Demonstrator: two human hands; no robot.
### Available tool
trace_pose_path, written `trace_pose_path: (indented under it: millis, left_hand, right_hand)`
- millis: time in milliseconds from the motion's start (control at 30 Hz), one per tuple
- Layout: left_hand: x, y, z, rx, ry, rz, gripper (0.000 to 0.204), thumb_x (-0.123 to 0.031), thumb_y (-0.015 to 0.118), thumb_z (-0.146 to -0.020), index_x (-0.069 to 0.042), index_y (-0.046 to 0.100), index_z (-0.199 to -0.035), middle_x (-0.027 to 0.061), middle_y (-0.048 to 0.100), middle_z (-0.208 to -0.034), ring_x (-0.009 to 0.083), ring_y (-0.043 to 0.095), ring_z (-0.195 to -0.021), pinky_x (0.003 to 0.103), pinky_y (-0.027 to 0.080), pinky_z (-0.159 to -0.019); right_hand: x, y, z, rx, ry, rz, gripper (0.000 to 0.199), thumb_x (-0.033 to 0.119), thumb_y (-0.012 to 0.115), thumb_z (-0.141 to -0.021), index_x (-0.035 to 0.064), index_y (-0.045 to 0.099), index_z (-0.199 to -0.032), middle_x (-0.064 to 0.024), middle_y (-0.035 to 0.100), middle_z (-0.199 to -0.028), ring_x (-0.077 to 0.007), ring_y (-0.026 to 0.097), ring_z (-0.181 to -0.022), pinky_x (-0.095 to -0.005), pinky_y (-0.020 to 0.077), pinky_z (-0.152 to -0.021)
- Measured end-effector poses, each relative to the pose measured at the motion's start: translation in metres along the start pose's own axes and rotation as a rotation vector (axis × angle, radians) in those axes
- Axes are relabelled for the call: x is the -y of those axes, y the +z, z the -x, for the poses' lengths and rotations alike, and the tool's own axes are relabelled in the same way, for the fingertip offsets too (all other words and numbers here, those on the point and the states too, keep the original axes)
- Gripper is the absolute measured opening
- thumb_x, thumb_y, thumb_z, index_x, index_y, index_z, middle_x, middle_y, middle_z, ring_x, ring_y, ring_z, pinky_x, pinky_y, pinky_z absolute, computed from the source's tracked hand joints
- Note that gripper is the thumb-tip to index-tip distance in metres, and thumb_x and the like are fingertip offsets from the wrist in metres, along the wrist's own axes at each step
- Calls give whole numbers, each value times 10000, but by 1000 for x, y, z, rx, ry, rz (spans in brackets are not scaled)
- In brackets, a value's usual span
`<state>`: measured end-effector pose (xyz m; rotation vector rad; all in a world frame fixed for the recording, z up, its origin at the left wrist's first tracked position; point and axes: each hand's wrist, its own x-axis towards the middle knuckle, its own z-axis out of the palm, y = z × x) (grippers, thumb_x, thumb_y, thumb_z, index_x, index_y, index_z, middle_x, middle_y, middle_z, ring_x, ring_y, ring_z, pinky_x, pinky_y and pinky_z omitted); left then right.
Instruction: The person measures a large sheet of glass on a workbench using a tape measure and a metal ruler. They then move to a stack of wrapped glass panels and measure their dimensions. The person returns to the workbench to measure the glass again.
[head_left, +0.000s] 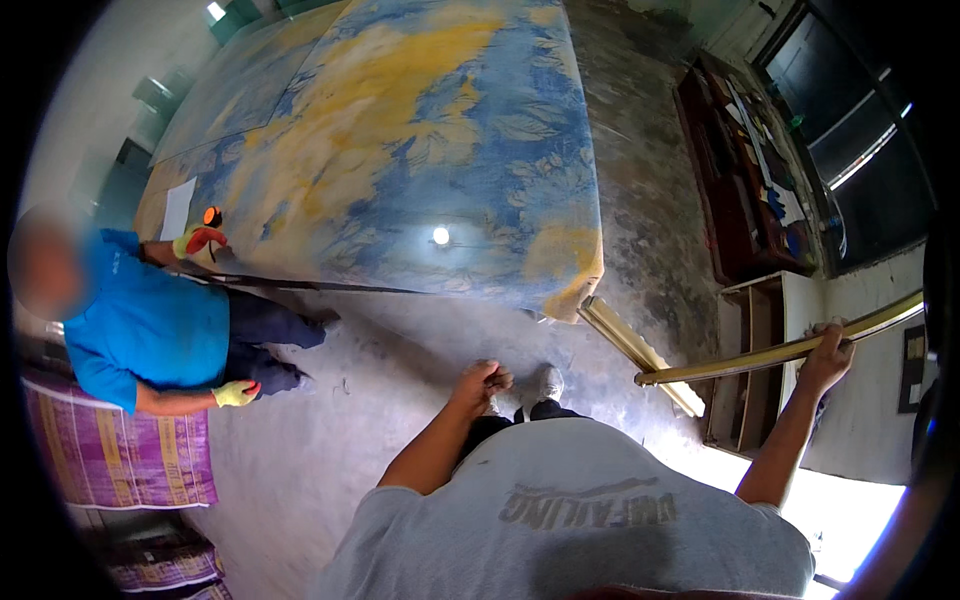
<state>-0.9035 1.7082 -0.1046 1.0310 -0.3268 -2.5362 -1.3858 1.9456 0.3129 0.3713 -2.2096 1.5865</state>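
My right hand (828, 358) is wrapped round a long, narrow gold-coloured strip (760, 362), held out at my right side. Its near end reaches across a second, wider cream-gold strip (640, 350), which slants from the table corner toward the doorway light. In front of my body, my left hand (485, 382) is closed with its fingers curled; anything inside it is hidden. Beyond both hands stands a large table (470, 180) under a blue and yellow patterned cover.
At the left, a person in a blue shirt (150, 330) wears gloves, one hand by a round orange tool (212, 215) on the table. Purple patterned sacks (120, 440) lie behind. A cluttered dark red cabinet (735, 180) and an open shelf unit (765, 340) line the right wall.
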Motion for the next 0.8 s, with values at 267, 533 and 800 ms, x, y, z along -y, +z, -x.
trace_pose_path:
  millis: [267,533,800]
  left_hand:
    - [-92,-49,76,-527,347,-179,214,-261,742,-918,-78,636,-885,59,623,-730,221,644,-616,365,551,-559]
    - [-290,-133,77,-714,377,-503,289,-243,828,-846,-58,619,-773,43,578,-684,183,569,-548,355,463,-464]
    - [-426,-214,14,-686,379,-651,316,-301,818,-855,-71,636,-738,57,561,-588,225,525,-452,419,352,-403]
  right_hand:
    - [42,-11,-19,8,-109,-154,249,264,651,-964,35,611,-1054,-43,595,-760,-147,570,-648,-311,490,-582]
    - [57,-23,4,13,-61,-185,188,179,652,-962,44,593,-1078,-25,552,-732,-116,545,-631,-280,468,-562]
    - [55,-64,28,22,-110,-74,276,234,681,-945,32,599,-1114,-43,564,-733,-133,546,-651,-274,469,-630]
